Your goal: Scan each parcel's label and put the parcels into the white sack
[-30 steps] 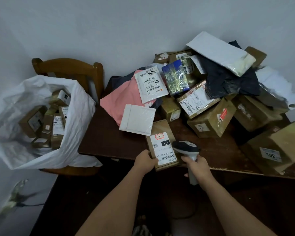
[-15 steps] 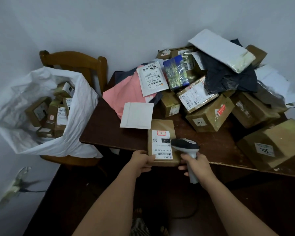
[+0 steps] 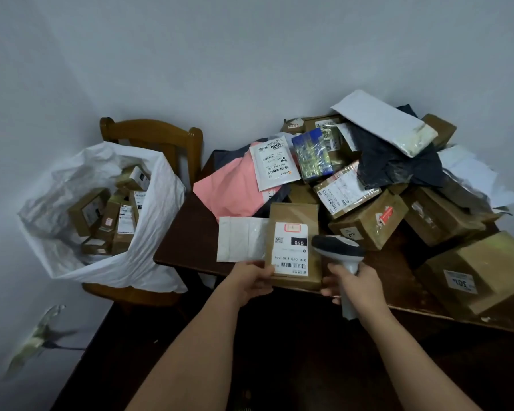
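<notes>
1. Big dark wooden table takes up the right side, buried under a heap of parcels: brown boxes, a pink mailer, dark and white poly bags, a blue-wrapped packet.
2. The white sack sits on a wooden chair just left of the table, mouth open, with several brown boxes already inside.
3. The one being worked on is a flat brown parcel, label up, at the near table edge. It partly covers a white padded envelope on its left.
4. Left hand grips the parcel's near left corner, thumb on top, fingers curled under, so it's closed around the parcel.
5. Right hand is wrapped tight round the handle of the scanner; the dark head hangs just right of the label and overlaps the parcel's right edge.
6. A box marked 3 sits right behind the scanner, close enough to crowd it.
7. Versus half a second ago: the parcel now looks raised and tipped toward the camera, covering more of the envelope. Both grips look the same as before.
</notes>
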